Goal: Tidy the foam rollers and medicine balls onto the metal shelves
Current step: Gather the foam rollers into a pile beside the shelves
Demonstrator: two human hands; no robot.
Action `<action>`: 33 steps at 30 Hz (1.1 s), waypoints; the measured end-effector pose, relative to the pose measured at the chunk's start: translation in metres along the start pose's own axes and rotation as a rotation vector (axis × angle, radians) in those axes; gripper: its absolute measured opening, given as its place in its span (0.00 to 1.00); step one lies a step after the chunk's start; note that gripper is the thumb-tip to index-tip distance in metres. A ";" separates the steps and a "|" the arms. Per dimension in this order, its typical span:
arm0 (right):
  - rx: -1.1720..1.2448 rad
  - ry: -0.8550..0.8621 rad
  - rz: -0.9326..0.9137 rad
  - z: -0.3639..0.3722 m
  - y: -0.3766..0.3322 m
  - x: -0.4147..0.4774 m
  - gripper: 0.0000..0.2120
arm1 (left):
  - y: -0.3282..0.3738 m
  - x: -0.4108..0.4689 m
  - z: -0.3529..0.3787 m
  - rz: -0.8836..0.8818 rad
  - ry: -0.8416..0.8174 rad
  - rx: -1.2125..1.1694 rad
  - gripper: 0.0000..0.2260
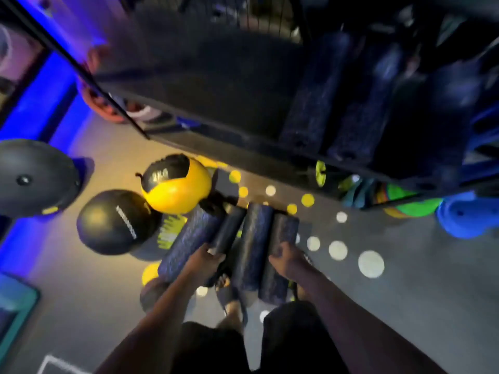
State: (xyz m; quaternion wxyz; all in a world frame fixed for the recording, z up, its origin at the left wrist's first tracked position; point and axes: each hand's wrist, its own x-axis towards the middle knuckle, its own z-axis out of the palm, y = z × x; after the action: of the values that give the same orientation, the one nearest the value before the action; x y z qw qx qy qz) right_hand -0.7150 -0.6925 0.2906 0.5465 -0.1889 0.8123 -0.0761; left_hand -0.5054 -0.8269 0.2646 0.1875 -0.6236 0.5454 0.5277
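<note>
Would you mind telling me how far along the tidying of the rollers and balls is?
Partly done. Several foam rollers already lie on the metal shelf, such as one at its right end. In hand: the left hand is on a thin roller and the right hand on another roller. Two more rollers, the yellow ball and black ball remain on the floor.

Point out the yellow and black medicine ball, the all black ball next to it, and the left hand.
Yellow and black medicine ball (pixel 179 194), head view, on its yellow lower half.
Black medicine ball (pixel 116 221), head view, centre of its top.
Left hand (pixel 204 261), head view, back of hand.
</note>
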 end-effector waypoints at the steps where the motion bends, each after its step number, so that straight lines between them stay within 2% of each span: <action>1: 0.031 -0.043 0.057 0.024 0.011 0.014 0.26 | -0.020 0.012 0.007 -0.034 -0.037 -0.040 0.26; 3: 0.122 -0.053 0.129 0.066 0.035 0.049 0.21 | -0.036 0.030 0.025 -0.088 -0.072 -0.163 0.18; 5: 0.225 0.035 0.185 0.105 0.054 0.095 0.16 | -0.053 0.079 0.048 -0.138 -0.049 -0.204 0.09; 8: 0.259 0.084 0.216 0.157 0.083 0.188 0.16 | -0.081 0.186 0.098 -0.157 -0.129 -0.171 0.15; 11: 0.144 0.043 0.199 0.207 0.118 0.298 0.22 | -0.106 0.296 0.149 -0.096 -0.105 -0.034 0.12; 13: 0.157 0.051 0.207 0.228 0.129 0.365 0.31 | -0.120 0.365 0.178 -0.042 -0.066 0.042 0.18; 15: 0.242 0.063 0.247 0.240 0.134 0.421 0.42 | -0.134 0.427 0.199 -0.026 -0.038 0.030 0.30; 18: 0.244 0.082 0.344 0.263 0.135 0.467 0.57 | -0.173 0.488 0.227 -0.104 -0.081 -0.174 0.46; 19: 0.209 0.084 0.358 0.271 0.135 0.474 0.61 | -0.175 0.490 0.234 -0.154 -0.094 -0.321 0.48; 21: 0.221 0.058 0.396 0.280 0.133 0.478 0.66 | -0.175 0.476 0.243 -0.191 -0.150 -0.516 0.33; 23: 0.309 0.054 0.418 0.276 0.133 0.469 0.66 | -0.176 0.454 0.242 -0.175 -0.221 -0.566 0.23; 26: 0.355 0.146 0.330 0.253 0.134 0.428 0.64 | -0.172 0.407 0.216 -0.163 -0.262 -0.632 0.16; 30: 0.407 0.219 0.176 0.204 0.090 0.327 0.57 | -0.140 0.308 0.149 -0.036 -0.209 -0.717 0.13; 33: 0.438 0.253 0.116 0.157 0.027 0.254 0.56 | -0.106 0.231 0.086 0.069 -0.285 -0.742 0.18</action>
State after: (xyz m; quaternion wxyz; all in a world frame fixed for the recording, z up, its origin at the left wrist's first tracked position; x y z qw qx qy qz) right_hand -0.6616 -0.7543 0.0021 0.4718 -0.0080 0.8478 -0.2419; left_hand -0.4866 -0.8334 -0.0024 0.0053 -0.5509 0.3067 0.7761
